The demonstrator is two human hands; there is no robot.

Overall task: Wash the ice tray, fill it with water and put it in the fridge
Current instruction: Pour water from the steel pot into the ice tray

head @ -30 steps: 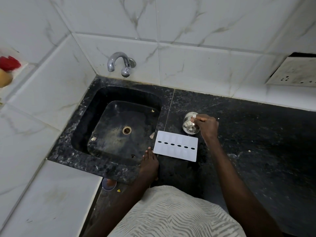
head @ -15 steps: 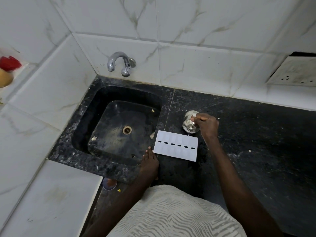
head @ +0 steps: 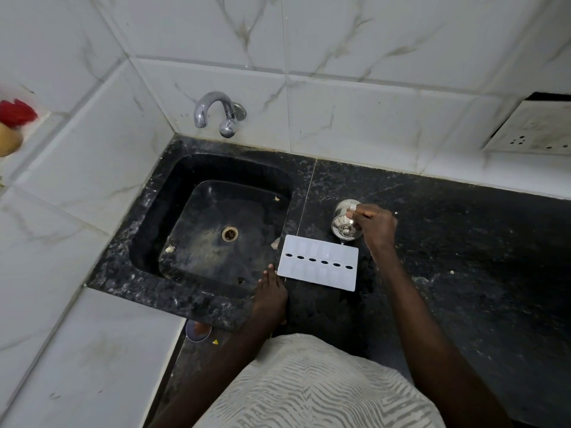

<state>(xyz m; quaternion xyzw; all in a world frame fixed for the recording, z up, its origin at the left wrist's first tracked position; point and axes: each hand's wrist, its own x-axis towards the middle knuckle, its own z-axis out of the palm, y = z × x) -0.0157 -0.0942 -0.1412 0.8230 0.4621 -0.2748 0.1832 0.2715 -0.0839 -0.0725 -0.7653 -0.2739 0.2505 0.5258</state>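
Right hand (head: 375, 225) first: its fingers are curled round a small steel cup (head: 342, 224), tipped well over on its side, mouth low and base turned up toward the camera. A thin run of water (head: 342, 242) seems to leave the lip, right above the far right corner of the ice tray (head: 318, 267).

The tray lies flat on the black desk (head: 463, 257), just beside the sink (head: 154, 217). It is white, with a row of dark slots down the middle. How full its cells are, I cannot tell.

The left hand (head: 270, 296) lies flat on the desk with straight fingers and holds nothing. Its fingertips sit at the tray's near left corner, apparently steadying it.

Behind, the tap (head: 216, 114) shows no water running.

So this looks like the filling step, done by cup rather than under the tap. Next, the pour should travel along the rows, cell by cell, slow enough not to flood over the rim. After that comes a level two-handed lift, because a brimming tray will slop on the way to the fridge.
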